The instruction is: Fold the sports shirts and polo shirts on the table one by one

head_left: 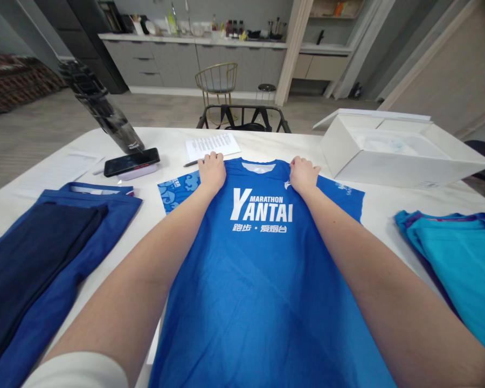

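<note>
Nearest, the blue shirt (pixel 262 280), thin and smooth-looking with soft diagonal creases, lies face up on the pale, hard-looking surface (pixel 380 196), between folded dark clothes (pixel 36 237) and limp, folded turquoise cloth (pixel 461 253). Farther up, the left hand (pixel 213 171) and right hand (pixel 304 172) each have the grip curled closed on a shoulder of it, fingertips hidden; the step seems to be spreading it straight, and the next move would call for even tension. Beyond are a boxy white carton (pixel 408 167), a flat phone (pixel 131 163) and a cylindrical bottle (pixel 108 110).
</note>
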A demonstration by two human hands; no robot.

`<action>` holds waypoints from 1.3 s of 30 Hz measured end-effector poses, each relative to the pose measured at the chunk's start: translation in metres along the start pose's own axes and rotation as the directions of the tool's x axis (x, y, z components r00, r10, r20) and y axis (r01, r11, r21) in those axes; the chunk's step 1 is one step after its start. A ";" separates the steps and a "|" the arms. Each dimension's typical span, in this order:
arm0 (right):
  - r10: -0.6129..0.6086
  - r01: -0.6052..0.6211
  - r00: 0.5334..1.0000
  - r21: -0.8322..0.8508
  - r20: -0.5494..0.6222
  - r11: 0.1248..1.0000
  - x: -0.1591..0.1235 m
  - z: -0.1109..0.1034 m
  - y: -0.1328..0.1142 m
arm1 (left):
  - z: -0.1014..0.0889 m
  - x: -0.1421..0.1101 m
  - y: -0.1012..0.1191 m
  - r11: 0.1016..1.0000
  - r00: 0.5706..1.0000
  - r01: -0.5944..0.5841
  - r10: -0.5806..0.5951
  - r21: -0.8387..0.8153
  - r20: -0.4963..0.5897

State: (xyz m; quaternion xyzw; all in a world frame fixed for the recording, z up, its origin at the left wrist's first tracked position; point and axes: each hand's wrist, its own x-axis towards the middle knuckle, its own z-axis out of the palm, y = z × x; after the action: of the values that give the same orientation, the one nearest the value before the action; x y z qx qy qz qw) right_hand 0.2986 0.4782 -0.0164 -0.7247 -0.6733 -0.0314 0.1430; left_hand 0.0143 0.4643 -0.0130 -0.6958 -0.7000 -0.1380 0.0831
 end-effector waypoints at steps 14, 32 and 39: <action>0.018 -0.003 0.961 -0.057 0.274 0.998 -0.110 -0.032 0.055 | -0.031 -0.110 -0.026 0.997 0.964 -0.033 0.051 -0.070 0.262; -0.109 0.117 0.947 -0.008 0.301 0.993 -0.257 -0.071 0.019 | -0.083 -0.261 0.029 0.917 0.924 -0.337 0.365 -0.212 0.115; -0.302 0.297 0.919 0.061 0.253 0.953 -0.340 -0.083 -0.005 | -0.100 -0.326 0.032 0.916 0.922 -0.336 0.368 -0.220 0.124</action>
State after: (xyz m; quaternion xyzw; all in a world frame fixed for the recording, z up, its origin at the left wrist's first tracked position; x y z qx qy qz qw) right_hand 0.2746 0.1292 -0.0165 -0.6095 -0.7893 0.0494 0.0548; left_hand 0.0440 0.1234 -0.0166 -0.8243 -0.5504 -0.1313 -0.0193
